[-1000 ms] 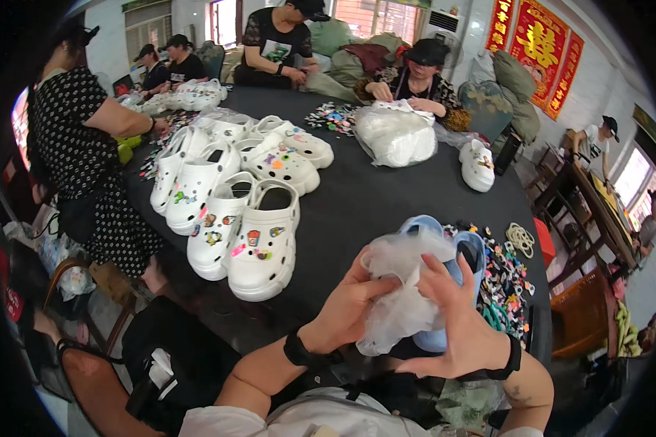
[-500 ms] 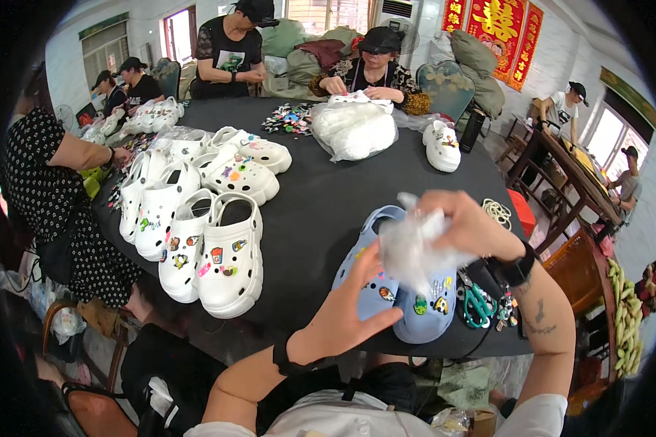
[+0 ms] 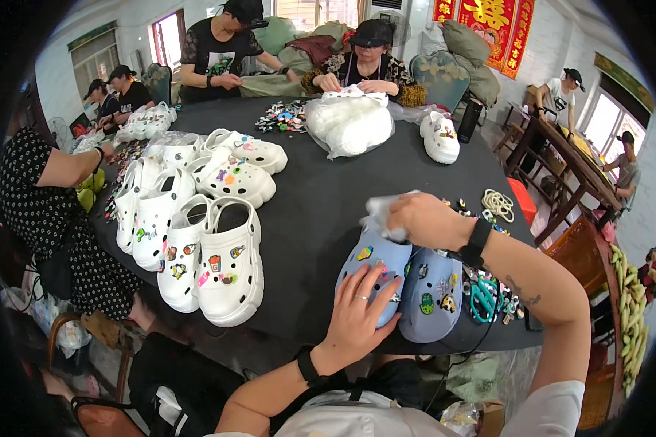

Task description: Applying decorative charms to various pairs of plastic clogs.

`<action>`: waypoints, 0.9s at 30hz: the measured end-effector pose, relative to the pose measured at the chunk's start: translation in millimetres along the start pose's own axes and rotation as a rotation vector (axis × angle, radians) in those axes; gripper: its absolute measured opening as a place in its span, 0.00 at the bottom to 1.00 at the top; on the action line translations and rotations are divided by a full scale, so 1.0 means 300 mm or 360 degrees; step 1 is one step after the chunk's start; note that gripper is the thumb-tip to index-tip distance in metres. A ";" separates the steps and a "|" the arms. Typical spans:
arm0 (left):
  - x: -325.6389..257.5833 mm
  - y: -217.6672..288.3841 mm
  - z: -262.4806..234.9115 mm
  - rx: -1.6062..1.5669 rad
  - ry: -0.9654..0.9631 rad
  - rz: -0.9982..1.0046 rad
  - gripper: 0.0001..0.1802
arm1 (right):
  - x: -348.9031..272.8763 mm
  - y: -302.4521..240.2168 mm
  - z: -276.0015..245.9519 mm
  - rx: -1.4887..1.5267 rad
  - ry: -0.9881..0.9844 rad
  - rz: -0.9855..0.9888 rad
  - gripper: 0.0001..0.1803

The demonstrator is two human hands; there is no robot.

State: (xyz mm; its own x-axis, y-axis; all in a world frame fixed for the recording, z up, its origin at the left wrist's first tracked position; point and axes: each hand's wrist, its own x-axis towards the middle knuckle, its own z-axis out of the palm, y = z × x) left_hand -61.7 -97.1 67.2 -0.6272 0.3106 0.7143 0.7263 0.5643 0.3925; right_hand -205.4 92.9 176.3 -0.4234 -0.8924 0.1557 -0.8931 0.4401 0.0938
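Since before, lowered onto light-blue clog (image 3: 375,266): right hand (image 3: 424,220), fingers clutching white tissue wad (image 3: 380,213); at 6 o'clock, left hand (image 3: 358,315), fingers spread flat on toe.

Daylight is coming in through windows (image 3: 166,40) on the far wall and another window (image 3: 606,116) at the right. White walls (image 3: 554,40) are enclosing the room; a red hanging with gold characters (image 3: 492,25) is showing on the far right wall. A large round dark worktop (image 3: 321,197) is filling the middle. A long wooden table (image 3: 568,164) is standing along the right side. Green and grey sacks (image 3: 466,54) are piling up against the back. A wooden chair (image 3: 73,331) is sitting at lower left.
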 end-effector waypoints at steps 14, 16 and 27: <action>0.011 0.009 0.017 -0.0031 0.0008 0.0021 0.35 | 0.024 0.044 0.037 0.1213 -0.0129 0.0769 0.32; -0.001 -0.004 0.011 0.0001 -0.0015 -0.0008 0.34 | 0.047 -0.001 0.031 0.0591 -0.0024 0.0847 0.36; 0.001 0.001 0.013 -0.0002 0.0002 -0.0008 0.32 | 0.016 -0.035 -0.056 0.0774 -0.0233 0.0835 0.27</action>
State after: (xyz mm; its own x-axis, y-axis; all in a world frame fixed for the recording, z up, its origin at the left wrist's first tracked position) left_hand -62.8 -94.0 65.2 -0.6305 0.3068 0.7130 0.7235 0.5650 0.3966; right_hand -195.6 85.6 192.6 -0.8000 -0.5951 -0.0763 -0.5190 0.7502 -0.4097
